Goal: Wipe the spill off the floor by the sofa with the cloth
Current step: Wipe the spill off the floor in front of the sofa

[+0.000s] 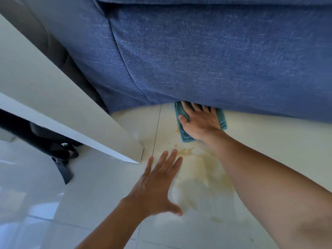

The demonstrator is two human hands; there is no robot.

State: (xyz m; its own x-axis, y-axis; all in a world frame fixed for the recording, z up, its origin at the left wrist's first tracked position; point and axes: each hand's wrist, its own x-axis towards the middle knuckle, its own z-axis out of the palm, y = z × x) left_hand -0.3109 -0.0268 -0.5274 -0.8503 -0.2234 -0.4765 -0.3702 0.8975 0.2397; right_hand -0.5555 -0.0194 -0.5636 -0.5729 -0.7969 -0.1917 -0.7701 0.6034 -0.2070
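A folded teal cloth (185, 135) lies on the pale tiled floor (260, 133), right against the bottom edge of the blue sofa (215, 56). My right hand (201, 121) presses flat on the cloth with fingers spread, the fingertips reaching under the sofa's edge. A yellowish smeared spill (203, 169) spreads across the tile between the cloth and me. My left hand (158, 184) rests flat on the floor just left of the spill, fingers apart, holding nothing.
A white panel (68, 112) juts in from the left, its corner ending close to my left fingertips. Beneath it sits a dark object with straps (61, 153). A grout line (156, 130) runs from the sofa toward me.
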